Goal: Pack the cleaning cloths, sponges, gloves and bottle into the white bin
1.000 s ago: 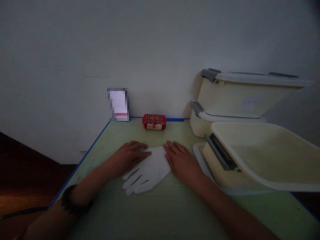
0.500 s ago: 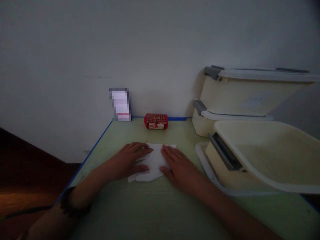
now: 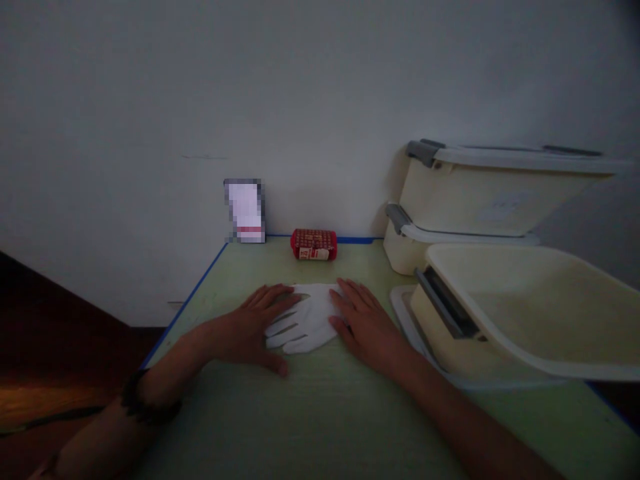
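A white glove lies flat on the green tabletop, its fingers pointing left and spread a little apart. My left hand rests at the glove's finger end, with its fingers stretched over the upper part and the thumb out on the table below. At the cuff end, my right hand lies flat with its fingertips on the fabric. Both hands are open. Part of the cuff and the upper glove finger are hidden under them.
Behind the glove lies a red packaged roll. A blurred phone-like screen leans on the wall at the back left. To the right stand an open cream bin on a lid and two stacked lidded bins.
The glove has gone from rumpled to flatter, its fingers now showing apart. My left thumb has come off it toward me, and my right hand has shifted slightly right.
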`<state>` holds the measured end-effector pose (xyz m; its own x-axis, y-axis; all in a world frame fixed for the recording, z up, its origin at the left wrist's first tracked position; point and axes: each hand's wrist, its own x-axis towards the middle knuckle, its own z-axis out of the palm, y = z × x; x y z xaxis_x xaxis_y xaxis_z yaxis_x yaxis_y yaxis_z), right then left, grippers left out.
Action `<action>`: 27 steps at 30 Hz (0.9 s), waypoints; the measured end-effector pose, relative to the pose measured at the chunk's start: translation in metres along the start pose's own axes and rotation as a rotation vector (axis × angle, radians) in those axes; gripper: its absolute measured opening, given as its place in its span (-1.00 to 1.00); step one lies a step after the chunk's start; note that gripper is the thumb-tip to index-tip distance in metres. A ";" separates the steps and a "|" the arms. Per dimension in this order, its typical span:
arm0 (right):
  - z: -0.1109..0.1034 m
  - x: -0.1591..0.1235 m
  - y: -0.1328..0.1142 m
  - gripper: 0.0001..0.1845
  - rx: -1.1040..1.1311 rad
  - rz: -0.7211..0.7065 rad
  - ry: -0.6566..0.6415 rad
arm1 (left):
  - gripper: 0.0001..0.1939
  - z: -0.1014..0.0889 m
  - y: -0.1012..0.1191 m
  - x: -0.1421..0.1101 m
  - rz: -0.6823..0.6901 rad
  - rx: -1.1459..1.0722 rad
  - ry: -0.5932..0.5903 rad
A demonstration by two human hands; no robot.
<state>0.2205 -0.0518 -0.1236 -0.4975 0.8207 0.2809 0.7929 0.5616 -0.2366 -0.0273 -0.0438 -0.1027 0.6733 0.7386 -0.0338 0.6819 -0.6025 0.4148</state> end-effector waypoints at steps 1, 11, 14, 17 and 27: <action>-0.003 0.001 -0.002 -0.57 0.019 0.002 0.039 | -0.05 -0.001 0.001 0.001 0.008 -0.035 0.017; -0.007 -0.007 -0.034 -0.68 0.229 -0.145 -0.096 | -0.65 0.001 0.000 0.017 0.027 0.067 0.168; -0.008 -0.005 -0.030 -0.71 0.243 -0.094 -0.073 | -0.72 -0.002 0.003 0.017 -0.022 0.127 0.224; -0.007 -0.003 -0.025 -0.72 0.232 0.004 -0.015 | -0.71 -0.005 0.013 0.017 -0.021 0.146 0.244; 0.003 -0.011 -0.014 -0.30 0.083 0.083 -0.148 | -0.63 0.011 0.007 0.018 -0.067 0.167 0.292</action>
<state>0.2141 -0.0685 -0.1258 -0.4828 0.8677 0.1185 0.8045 0.4929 -0.3313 -0.0072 -0.0379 -0.1105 0.5313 0.8193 0.2155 0.7758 -0.5727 0.2648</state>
